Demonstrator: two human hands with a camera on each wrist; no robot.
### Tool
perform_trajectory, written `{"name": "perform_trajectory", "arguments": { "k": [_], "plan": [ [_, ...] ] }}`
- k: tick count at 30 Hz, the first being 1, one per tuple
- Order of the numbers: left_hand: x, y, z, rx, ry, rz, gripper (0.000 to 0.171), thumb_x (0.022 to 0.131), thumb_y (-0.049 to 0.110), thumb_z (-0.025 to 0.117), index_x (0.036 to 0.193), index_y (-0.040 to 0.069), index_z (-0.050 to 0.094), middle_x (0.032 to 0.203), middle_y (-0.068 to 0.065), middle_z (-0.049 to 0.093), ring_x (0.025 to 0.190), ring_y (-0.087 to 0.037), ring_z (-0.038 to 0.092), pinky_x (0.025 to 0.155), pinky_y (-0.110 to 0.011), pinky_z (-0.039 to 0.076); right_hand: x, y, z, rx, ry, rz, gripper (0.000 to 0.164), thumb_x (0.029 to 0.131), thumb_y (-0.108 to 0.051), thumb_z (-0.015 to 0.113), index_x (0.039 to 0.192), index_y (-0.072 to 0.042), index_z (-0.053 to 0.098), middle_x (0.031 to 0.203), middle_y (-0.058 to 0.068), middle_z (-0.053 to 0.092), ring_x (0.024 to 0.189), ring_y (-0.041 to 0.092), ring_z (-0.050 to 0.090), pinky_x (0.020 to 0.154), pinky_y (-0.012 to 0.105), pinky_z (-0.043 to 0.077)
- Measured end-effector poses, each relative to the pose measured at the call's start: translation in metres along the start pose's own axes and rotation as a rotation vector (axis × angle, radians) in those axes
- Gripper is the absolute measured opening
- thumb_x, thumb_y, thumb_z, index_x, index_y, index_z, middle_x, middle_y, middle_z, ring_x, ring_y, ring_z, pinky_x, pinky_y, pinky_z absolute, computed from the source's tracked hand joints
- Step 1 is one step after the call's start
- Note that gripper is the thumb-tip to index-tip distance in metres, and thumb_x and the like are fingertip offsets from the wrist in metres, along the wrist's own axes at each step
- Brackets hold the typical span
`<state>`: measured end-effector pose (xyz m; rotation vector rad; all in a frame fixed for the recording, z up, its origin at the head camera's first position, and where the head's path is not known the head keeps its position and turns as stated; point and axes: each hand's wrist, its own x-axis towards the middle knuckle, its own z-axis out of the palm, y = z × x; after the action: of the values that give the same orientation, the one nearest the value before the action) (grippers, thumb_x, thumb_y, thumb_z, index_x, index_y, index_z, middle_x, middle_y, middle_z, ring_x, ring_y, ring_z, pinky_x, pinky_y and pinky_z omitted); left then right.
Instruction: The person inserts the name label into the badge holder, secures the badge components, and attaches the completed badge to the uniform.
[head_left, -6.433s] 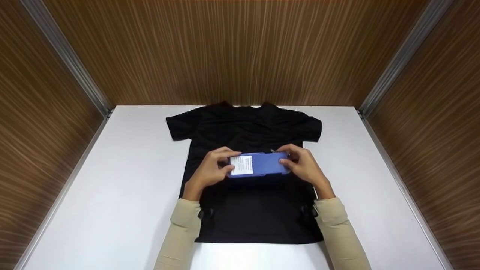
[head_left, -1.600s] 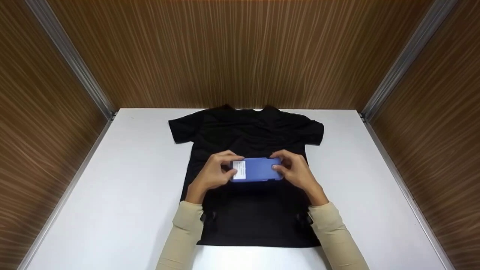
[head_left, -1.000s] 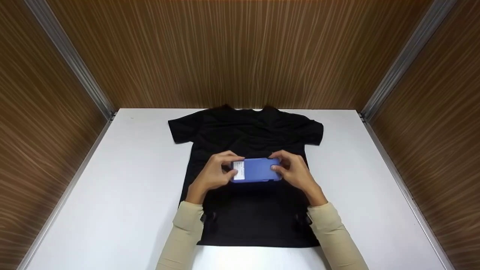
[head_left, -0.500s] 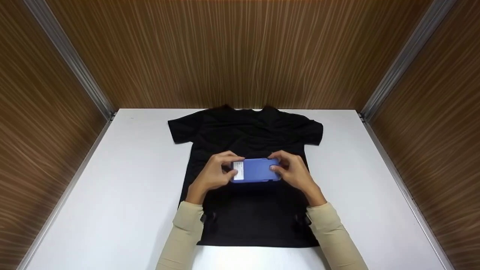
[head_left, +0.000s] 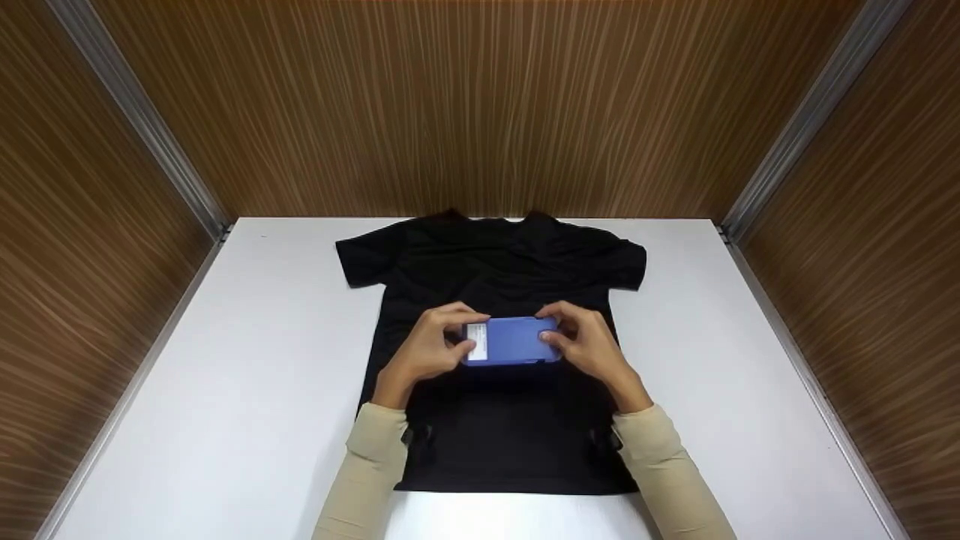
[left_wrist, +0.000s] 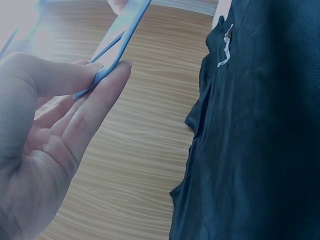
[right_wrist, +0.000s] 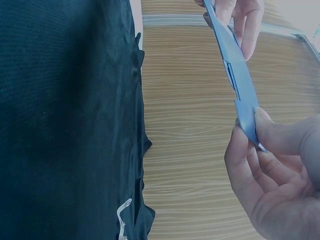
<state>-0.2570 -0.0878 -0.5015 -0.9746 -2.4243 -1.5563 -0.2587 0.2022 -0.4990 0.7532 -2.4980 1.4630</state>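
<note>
Head view: we see the flat blue case at the middle of the frame, its long axis running left to right between the two hands.
Case to hands: neither hand is nearer; the case lies to the right of the left grip and to the left of the right one.
Left hand: its grip pinches the case's left end at the white label, thumb on the face, a finger along the upper edge.
Right hand: its grip pinches the opposite end, thumb on the blue face, a finger at the upper right corner.
Beige sleeves: both slant inward from the bottom edge of the frame.
Right wrist view: we make out overlapping layers along the case, which slants from top centre towards lower right.
Black T-shirt: spread on the white table, beneath the case and apart from it.
</note>
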Motion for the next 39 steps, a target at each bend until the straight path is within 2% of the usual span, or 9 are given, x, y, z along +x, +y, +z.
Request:
{"name": "perform_trajectory", "arguments": {
  "k": [8, 13, 18, 25, 31, 35, 39],
  "plan": [
    [0.0, -0.002, 0.0, 0.008, 0.002, 0.013, 0.046, 0.082, -0.013, 0.071, 0.123, 0.007, 0.076, 0.112, -0.01, 0.073, 0.083, -0.017, 0.063, 0.061, -0.022, 0.054, -0.001, 0.001, 0.001, 0.008, 0.005, -0.016, 0.023, 0.088, 0.0, 0.077, 0.11, -0.004, 0.074, 0.086, 0.014, 0.068, 0.065, 0.012, 0.062, 0.054, 0.021, 0.051],
    [0.0, -0.002, 0.001, 0.011, 0.004, 0.016, 0.046, 0.081, -0.013, 0.071, 0.123, 0.008, 0.076, 0.112, -0.009, 0.073, 0.082, -0.013, 0.062, 0.061, -0.021, 0.054, 0.0, 0.001, 0.001, 0.004, 0.002, -0.011, 0.024, 0.087, 0.001, 0.078, 0.11, -0.003, 0.073, 0.085, 0.013, 0.067, 0.064, 0.008, 0.061, 0.054, 0.02, 0.051],
    [0.0, -0.003, 0.0, 0.013, 0.015, 0.006, 0.046, 0.083, -0.012, 0.071, 0.123, 0.009, 0.076, 0.112, -0.009, 0.073, 0.08, -0.015, 0.064, 0.061, -0.021, 0.054, 0.001, 0.0, 0.0, 0.023, -0.008, -0.004, 0.025, 0.087, 0.0, 0.078, 0.111, -0.004, 0.073, 0.084, 0.012, 0.065, 0.065, 0.007, 0.062, 0.055, 0.021, 0.053],
    [0.0, -0.003, 0.0, 0.026, 0.044, -0.01, 0.045, 0.086, -0.009, 0.071, 0.127, 0.01, 0.074, 0.114, -0.01, 0.072, 0.079, -0.014, 0.064, 0.061, -0.02, 0.053, 0.002, 0.0, -0.001, 0.059, -0.003, -0.007, 0.03, 0.088, 0.0, 0.077, 0.117, 0.001, 0.07, 0.079, 0.017, 0.066, 0.058, 0.017, 0.064, 0.053, 0.021, 0.054],
    [0.0, -0.002, 0.0, 0.033, 0.075, -0.047, 0.052, 0.087, -0.006, 0.073, 0.136, 0.009, 0.067, 0.114, -0.014, 0.07, 0.078, -0.015, 0.062, 0.064, -0.02, 0.053, 0.001, -0.006, 0.0, 0.037, 0.03, 0.04, 0.032, 0.087, 0.008, 0.075, 0.118, 0.01, 0.067, 0.078, 0.023, 0.065, 0.057, 0.032, 0.066, 0.052, 0.021, 0.053],
    [0.0, -0.002, 0.0, 0.011, 0.097, -0.07, 0.052, 0.088, -0.004, 0.075, 0.138, 0.007, 0.066, 0.115, -0.018, 0.071, 0.083, -0.02, 0.069, 0.069, -0.023, 0.057, 0.0, -0.021, -0.002, 0.023, 0.054, 0.085, 0.029, 0.087, 0.009, 0.074, 0.115, 0.012, 0.067, 0.079, 0.024, 0.066, 0.061, 0.033, 0.067, 0.053, 0.023, 0.056],
    [0.001, -0.002, 0.0, 0.036, 0.106, -0.055, 0.045, 0.089, 0.0, 0.076, 0.133, 0.007, 0.069, 0.112, -0.016, 0.072, 0.082, -0.02, 0.07, 0.069, -0.023, 0.057, 0.001, -0.029, -0.003, 0.04, 0.094, 0.113, 0.028, 0.086, 0.009, 0.074, 0.114, 0.011, 0.068, 0.079, 0.024, 0.068, 0.061, 0.029, 0.067, 0.052, 0.028, 0.057]
  ]
}}
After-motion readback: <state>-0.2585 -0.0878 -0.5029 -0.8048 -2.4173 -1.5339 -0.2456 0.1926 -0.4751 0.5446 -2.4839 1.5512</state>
